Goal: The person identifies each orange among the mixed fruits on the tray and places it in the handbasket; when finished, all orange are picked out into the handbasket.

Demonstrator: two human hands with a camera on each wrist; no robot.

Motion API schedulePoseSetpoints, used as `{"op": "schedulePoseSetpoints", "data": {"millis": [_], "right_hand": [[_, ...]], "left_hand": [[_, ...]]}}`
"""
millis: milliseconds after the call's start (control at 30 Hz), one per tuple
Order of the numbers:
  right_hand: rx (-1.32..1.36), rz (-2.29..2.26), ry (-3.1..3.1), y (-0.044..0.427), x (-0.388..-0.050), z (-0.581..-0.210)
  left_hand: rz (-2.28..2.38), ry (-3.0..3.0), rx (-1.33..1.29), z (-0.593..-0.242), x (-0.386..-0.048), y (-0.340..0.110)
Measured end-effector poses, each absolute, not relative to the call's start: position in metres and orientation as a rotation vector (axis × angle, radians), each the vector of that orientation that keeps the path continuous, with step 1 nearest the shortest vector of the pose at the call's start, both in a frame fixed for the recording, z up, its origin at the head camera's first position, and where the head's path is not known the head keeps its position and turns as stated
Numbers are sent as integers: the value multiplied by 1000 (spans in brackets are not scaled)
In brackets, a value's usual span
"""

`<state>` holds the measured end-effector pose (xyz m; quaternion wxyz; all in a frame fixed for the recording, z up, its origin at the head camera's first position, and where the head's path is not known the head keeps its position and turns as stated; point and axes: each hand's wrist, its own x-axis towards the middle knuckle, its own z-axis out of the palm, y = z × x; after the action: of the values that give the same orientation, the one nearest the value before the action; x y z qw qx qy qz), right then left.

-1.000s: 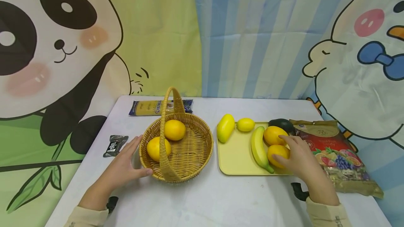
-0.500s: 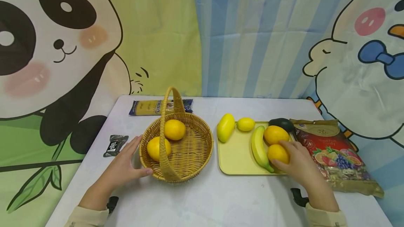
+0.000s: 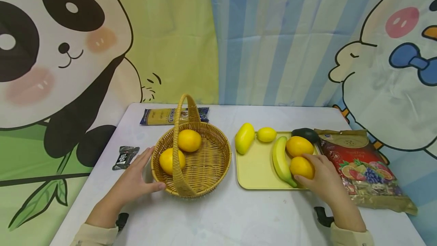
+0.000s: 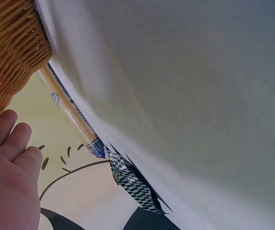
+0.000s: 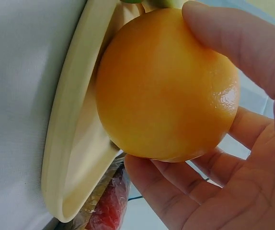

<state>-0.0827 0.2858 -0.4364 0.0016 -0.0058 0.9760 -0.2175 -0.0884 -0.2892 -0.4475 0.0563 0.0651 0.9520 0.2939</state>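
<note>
Grasping the near orange (image 3: 302, 167) at the right side of the yellow tray (image 3: 256, 179), with the right hand (image 3: 324, 177) curled about it, thumb on the near side and fingers on the far side. Impossible to tell whether lifted or resting on the tray floor. Holding nothing in the left hand (image 3: 134, 177), with fingers stretched out beside the left wall of the wicker basket (image 3: 208, 162), seemingly touching it. In that basket, toward its left, a pair of oranges (image 3: 189, 141), one partly behind the arched handle (image 3: 178, 174). On the tray, just behind the near orange, the far orange (image 3: 299, 146); to the left, a banana (image 3: 280, 158); at the back, a dark green fruit (image 3: 305, 135), a small lemon (image 3: 266, 134) and a long yellow fruit (image 3: 244, 138). On the white-covered bench (image 3: 218, 215), right of the tray, a red-and-gold bag (image 3: 362, 170); behind the basket, a pasta packet (image 3: 158, 117); near the left hand, a small black packet (image 3: 125, 158).
</note>
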Motion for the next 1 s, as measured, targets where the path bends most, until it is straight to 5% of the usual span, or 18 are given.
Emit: {"op": "schedulePoseSetpoints", "data": {"millis": [1000], "right_hand": [[-105,-667,3117,282,-94,-407]], "left_hand": [[924,2883,204,-451,-88,-291]]}}
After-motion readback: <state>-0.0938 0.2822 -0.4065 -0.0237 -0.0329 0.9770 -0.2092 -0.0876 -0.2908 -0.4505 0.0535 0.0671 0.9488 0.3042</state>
